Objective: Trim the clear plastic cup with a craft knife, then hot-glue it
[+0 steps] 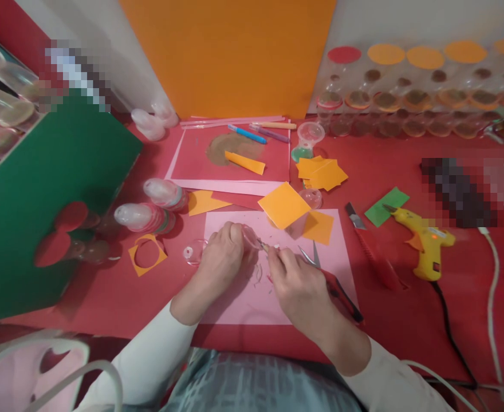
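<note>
Over a pink sheet (243,306), my left hand (224,252) is closed on a small clear plastic cup (249,236) with a pinkish rim. My right hand (295,274) pinches a thin tool (262,245) with a metal tip; the tip meets the cup's edge. The tool's kind is hidden by the fingers. Scissors (344,297) with red and black handles lie beside my right hand, partly under it. Left of my left hand sits another clear plastic piece (194,252). Small dark scraps (257,273) are scattered on the sheet.
A yellow glue gun (428,240) and a red utility knife (374,249) lie at right. Orange paper squares (284,205) lie ahead. Stacked plastic cups (144,217) and a green board (58,200) stand at left. Rows of plastic pieces (415,100) line the back right.
</note>
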The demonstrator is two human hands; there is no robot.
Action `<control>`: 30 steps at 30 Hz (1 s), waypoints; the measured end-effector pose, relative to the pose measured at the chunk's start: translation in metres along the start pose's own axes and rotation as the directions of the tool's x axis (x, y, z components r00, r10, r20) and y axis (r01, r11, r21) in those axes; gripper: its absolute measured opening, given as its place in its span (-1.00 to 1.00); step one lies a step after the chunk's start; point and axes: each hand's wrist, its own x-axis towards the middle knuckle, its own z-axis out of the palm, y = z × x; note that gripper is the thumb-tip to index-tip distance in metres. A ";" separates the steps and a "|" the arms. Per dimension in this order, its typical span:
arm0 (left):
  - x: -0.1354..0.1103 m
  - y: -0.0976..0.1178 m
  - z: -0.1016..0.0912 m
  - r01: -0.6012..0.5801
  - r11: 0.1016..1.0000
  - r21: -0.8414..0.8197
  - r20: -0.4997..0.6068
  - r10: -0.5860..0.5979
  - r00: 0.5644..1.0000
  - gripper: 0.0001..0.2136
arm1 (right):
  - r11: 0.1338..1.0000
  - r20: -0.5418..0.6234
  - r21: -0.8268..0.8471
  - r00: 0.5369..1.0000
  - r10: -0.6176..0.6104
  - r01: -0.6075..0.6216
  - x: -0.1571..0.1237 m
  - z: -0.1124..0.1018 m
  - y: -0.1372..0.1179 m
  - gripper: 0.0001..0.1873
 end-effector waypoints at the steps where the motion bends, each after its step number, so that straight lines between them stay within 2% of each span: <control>1: 0.000 0.000 0.000 0.001 1.000 0.000 0.000 -0.001 1.000 -0.89 | 1.000 0.015 -0.004 1.000 0.002 -0.002 0.000 0.000 0.000 -0.68; 4: -0.001 -0.001 0.002 -0.007 1.000 0.011 -0.015 0.007 1.000 -0.88 | 1.000 0.034 0.000 0.999 0.015 -0.015 0.002 0.004 0.000 -0.67; 9: -0.002 -0.002 0.007 -0.019 0.998 0.053 -0.095 0.024 0.995 -0.86 | 0.995 -0.012 0.061 0.997 0.078 -0.077 0.002 0.010 0.003 -0.73; 15: -0.004 -0.001 0.009 0.004 0.999 0.047 -0.150 0.003 0.989 -0.85 | 0.981 -0.031 0.158 0.993 0.117 -0.111 -0.005 0.006 0.011 -0.73; 21: -0.005 -0.001 0.008 -0.001 1.000 -0.016 -0.153 -0.002 0.988 -0.85 | 0.976 -0.020 0.187 0.993 0.116 -0.111 -0.007 0.006 0.010 -0.73; 30: -0.002 -0.002 0.008 0.016 0.999 -0.043 -0.107 -0.021 0.994 -0.81 | 0.994 -0.007 0.086 0.998 0.070 -0.069 -0.004 0.007 0.007 -0.74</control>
